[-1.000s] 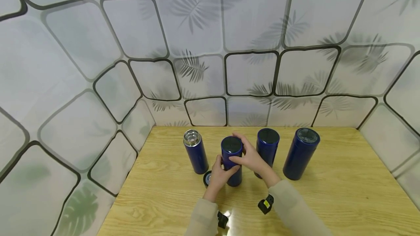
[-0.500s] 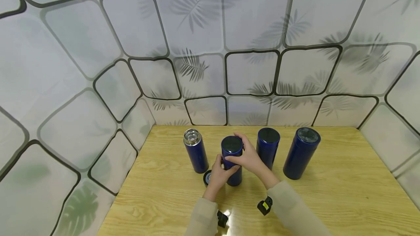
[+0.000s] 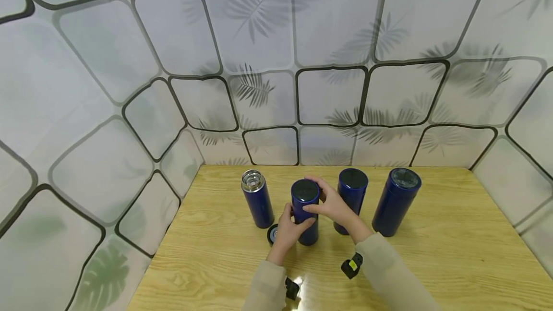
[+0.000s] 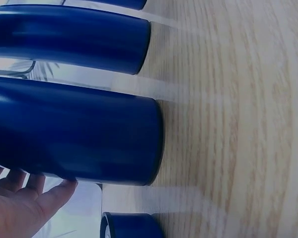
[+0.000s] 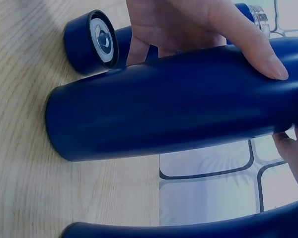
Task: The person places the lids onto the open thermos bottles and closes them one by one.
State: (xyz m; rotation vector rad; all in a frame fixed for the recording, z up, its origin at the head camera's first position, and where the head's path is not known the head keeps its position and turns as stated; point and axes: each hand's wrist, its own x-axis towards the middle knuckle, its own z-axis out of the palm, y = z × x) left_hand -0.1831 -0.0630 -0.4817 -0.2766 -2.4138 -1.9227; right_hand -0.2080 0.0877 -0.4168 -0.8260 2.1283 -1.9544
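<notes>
A dark blue thermos flask (image 3: 308, 234) with a black-topped lid (image 3: 305, 190) stands upright on the table in front of me. My left hand (image 3: 290, 231) grips its body, with the thumb across the near side. Higher up, my right hand (image 3: 331, 206) holds the lid from the right between thumb and fingers. In the right wrist view the left thumb lies along the flask (image 5: 159, 109), and only part of the right hand (image 5: 295, 153) shows at the edge. Close to the left hand, a removed lid (image 3: 272, 234) rests upside down on the table.
An uncapped blue flask (image 3: 259, 208) with a steel mouth stands to the left. Two more lidded flasks stand on the right, a slimmer flask (image 3: 352, 193) partly behind my right arm and a wider flask (image 3: 395, 205). A patterned wall covering (image 3: 328, 100) rises behind the wooden table (image 3: 466, 234).
My right thumb slid left across the lid and then back to the right, and the right wrist shifted slightly with it. The left hand and the flasks stay in place.
</notes>
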